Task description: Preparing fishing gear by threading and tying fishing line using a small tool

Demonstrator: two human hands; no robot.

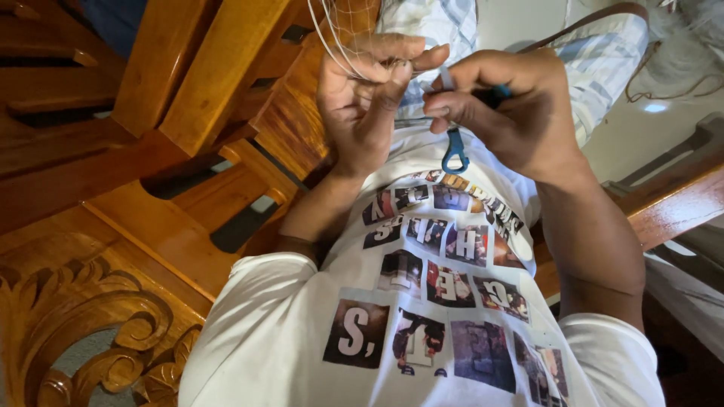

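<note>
Up near the top of the view, both hands meet just above the chest of a white T-shirt [302,339], which serves as the landmark. The left hand [362,105] has its fingers [392,53] curled together, pinching thin pale netting [343,30] that runs up and out of sight. The right hand [513,105], just beside and touching fingertip to fingertip with the left, is closed around a slim blue tool [455,151]; its looped blue end hangs below the fingers, right over the shirt's collar area, and a darker blue part shows at the knuckles. A small pale piece between the two thumbs is too blurred to tell.

Across the shirt front lie rows of small rectangular photo patches [422,286], dark and multicoloured with white letter shapes, spreading from under the tool's loop down toward the lower edge.

Left of the shirt stands polished orange-brown wooden furniture [181,83] with slats, and a carved scroll ornament [98,332] at the lower left. Beyond the hands, legs in pale checked trousers [596,53] stretch over a light glossy floor [648,128]. A wooden armrest [671,203] lies right of the shirt.
</note>
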